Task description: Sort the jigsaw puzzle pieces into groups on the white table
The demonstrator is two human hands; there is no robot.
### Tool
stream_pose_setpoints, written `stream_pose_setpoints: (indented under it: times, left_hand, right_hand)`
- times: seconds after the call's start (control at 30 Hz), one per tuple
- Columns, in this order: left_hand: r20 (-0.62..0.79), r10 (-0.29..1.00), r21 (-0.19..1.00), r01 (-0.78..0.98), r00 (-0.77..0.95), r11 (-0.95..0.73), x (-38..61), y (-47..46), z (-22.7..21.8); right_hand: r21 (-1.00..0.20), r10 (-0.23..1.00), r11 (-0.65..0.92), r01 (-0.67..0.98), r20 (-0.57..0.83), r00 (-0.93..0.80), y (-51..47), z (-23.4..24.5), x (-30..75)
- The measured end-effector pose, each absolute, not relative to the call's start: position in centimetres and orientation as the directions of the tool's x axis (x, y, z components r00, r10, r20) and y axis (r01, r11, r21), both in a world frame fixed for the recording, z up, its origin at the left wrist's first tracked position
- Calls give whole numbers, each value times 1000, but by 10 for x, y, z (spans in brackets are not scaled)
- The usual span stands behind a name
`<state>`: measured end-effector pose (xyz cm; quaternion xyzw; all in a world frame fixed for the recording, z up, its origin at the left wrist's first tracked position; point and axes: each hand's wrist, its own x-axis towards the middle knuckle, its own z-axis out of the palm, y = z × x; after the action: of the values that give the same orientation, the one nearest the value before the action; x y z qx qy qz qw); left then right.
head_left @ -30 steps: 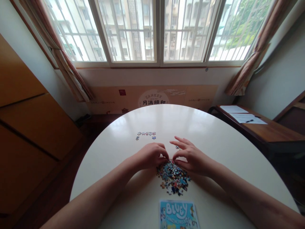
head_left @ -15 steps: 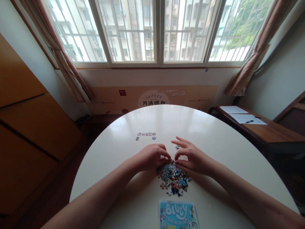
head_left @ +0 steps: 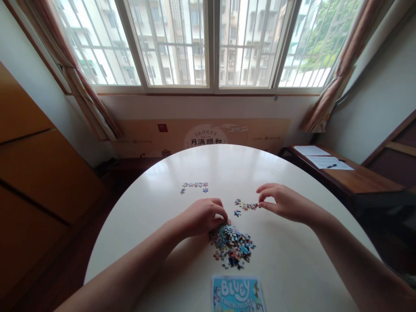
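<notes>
A heap of jigsaw puzzle pieces (head_left: 232, 245) lies on the white round table (head_left: 136, 242). My left hand (head_left: 206, 215) rests at the heap's far left edge, thumb and forefinger pinched on a puzzle piece there, mostly hidden by the fingertips. Out to the right, my right hand (head_left: 286, 203) pinches a small puzzle piece (head_left: 259, 206) at the right end of a short row of loose pieces (head_left: 248, 206). One stray piece (head_left: 237, 213) sits just below that row. Farther back on the left, several pieces (head_left: 195, 185) form a line with one below each end.
A blue picture card (head_left: 238, 294) marked "BLUEY" lies at the table's near edge. To the right stands a wooden side table (head_left: 367, 180) with papers (head_left: 329, 163) and a pen. Windows and a printed board (head_left: 136, 138) are behind the table.
My right hand has moved from the heap out to the right, uncovering the short row of pieces. My left hand stays at the heap's far edge. The view has shifted slightly.
</notes>
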<state>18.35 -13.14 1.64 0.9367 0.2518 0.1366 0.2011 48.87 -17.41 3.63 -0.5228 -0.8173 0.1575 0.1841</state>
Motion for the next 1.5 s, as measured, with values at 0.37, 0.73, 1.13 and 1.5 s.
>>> stream_pose_setpoints:
  times: [0.37, 0.73, 1.13, 1.5]
  left_hand:
    - [161, 527, 478, 401, 835, -782, 183, -131, 12]
    - [149, 535, 475, 414, 831, -776, 185, -132, 15]
    - [47, 583, 721, 376, 811, -582, 180, -121, 12]
    - [117, 777, 866, 320, 619, -385, 143, -101, 45]
  right_hand:
    - [-491, 932, 275, 827, -76, -355, -173, 34, 486]
    - [-455, 976, 213, 865, 60, -209, -168, 29, 480]
    - [-505, 976, 188, 842, -3, -219, -170, 24, 472]
    - [-503, 974, 225, 834, 92, -207, -166, 21, 474]
